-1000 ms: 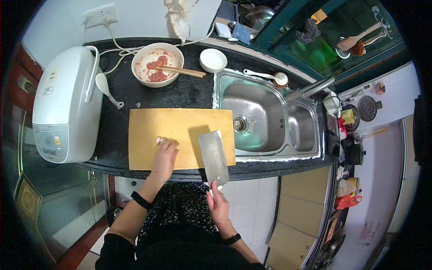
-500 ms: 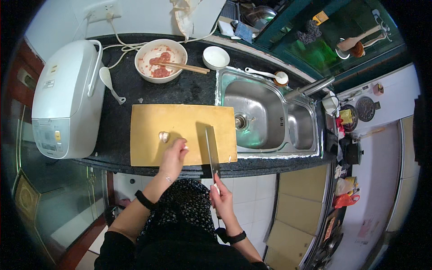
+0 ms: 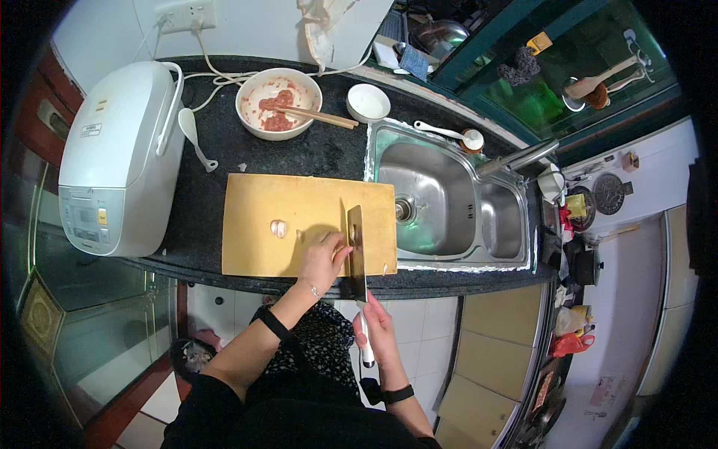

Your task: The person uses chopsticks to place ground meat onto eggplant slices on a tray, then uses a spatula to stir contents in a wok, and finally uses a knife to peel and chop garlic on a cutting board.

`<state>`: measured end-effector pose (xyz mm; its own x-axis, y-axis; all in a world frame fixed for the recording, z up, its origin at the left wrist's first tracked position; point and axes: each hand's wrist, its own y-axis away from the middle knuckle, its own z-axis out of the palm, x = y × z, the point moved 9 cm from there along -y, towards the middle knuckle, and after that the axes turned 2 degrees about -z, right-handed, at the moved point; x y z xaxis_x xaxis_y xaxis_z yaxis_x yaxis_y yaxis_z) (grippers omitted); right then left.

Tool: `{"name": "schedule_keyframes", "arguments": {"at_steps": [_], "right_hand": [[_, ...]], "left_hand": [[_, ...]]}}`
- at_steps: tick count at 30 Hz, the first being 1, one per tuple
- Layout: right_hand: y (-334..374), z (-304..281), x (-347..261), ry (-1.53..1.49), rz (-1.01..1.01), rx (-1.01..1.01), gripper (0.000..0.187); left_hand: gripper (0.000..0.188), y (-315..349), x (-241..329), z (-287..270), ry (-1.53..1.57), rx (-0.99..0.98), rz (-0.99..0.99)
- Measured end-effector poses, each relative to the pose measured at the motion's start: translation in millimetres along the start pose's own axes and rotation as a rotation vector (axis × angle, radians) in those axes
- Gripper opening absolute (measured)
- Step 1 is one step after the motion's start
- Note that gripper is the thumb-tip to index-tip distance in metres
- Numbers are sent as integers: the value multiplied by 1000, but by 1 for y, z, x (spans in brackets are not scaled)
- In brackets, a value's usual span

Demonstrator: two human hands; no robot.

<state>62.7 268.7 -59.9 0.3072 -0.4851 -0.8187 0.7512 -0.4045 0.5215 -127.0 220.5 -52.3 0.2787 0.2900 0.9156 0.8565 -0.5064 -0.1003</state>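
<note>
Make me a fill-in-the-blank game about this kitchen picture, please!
1. The right hand holds a cleaver by its ____ handle.
2. The left hand rests on the wooden ____ board.
3. A pair of ____ lies across the bowl with pink meat.
4. The white rice cooker stands to the ____ of the board.

Missing words: white; cutting; chopsticks; left
</note>
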Motion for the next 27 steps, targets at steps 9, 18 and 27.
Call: {"name": "schedule_keyframes", "arguments": {"at_steps": [9, 18, 27], "right_hand": [[6, 4, -8, 126, -32, -97, 44], [16, -3, -10, 1015, -605, 253, 51], [17, -9, 18, 1219, -463, 203, 53]], "left_hand": [[17, -18, -37, -4, 392, 80, -135], [22, -27, -26, -49, -194, 158, -63], [14, -9, -27, -103, -130, 174, -56]]}}
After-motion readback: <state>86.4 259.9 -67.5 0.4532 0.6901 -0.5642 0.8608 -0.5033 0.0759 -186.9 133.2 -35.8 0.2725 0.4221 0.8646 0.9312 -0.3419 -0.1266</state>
